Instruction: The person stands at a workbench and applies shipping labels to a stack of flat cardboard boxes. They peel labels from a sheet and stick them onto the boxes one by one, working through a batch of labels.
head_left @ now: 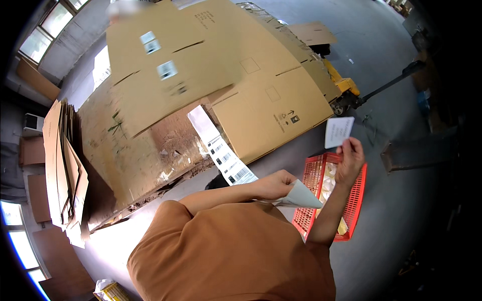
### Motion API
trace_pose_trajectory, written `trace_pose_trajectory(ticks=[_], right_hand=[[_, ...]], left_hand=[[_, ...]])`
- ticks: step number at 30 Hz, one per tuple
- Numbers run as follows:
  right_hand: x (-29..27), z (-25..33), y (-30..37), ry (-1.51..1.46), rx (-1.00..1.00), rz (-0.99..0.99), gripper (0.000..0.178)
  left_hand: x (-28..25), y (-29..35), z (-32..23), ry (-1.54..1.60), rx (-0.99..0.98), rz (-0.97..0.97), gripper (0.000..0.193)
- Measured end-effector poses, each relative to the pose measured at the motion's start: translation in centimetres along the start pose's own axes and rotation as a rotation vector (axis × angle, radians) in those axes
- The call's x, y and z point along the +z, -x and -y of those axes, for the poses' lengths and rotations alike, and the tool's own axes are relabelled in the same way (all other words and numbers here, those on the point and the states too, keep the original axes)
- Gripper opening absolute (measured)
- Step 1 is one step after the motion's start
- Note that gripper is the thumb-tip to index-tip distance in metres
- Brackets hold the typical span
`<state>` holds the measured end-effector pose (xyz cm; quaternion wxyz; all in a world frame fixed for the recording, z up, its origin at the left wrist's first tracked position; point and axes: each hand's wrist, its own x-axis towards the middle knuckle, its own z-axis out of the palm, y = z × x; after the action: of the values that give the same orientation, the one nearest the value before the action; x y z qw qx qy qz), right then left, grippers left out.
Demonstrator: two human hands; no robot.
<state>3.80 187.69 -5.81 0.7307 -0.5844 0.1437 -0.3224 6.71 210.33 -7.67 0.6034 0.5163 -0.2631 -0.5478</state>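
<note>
My left hand is closed on a strip of labels. From my fist the strip runs up and left over the table edge, showing barcodes and a blank far end. A pale, folded length of strip paper sticks out on the other side of that fist. Raised above a red basket, my right hand pinches a single white label with printed lines between thumb and fingers. Flattened cardboard boxes lie beyond my hands; the left one carries white labels and looks blurred.
The red plastic basket holds crumpled whitish paper. A worn wooden tabletop lies under the cardboard. Folded cardboard sheets lean at the left. A yellow pallet jack with a black handle stands at the far right. A blurred shape shows at the top edge.
</note>
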Motion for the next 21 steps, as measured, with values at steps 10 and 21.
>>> trace_pose_trajectory(ticks=[10, 21], right_hand=[[18.2, -12.0, -14.1, 0.157, 0.307, 0.293, 0.016], [31.4, -28.8, -26.4, 0.575, 0.349, 0.368, 0.011]], left_hand=[[-16.8, 4.3, -0.2, -0.201, 0.32, -0.651, 0.02], [-29.8, 9.3, -1.2, 0.058, 0.248, -1.093, 0.02]])
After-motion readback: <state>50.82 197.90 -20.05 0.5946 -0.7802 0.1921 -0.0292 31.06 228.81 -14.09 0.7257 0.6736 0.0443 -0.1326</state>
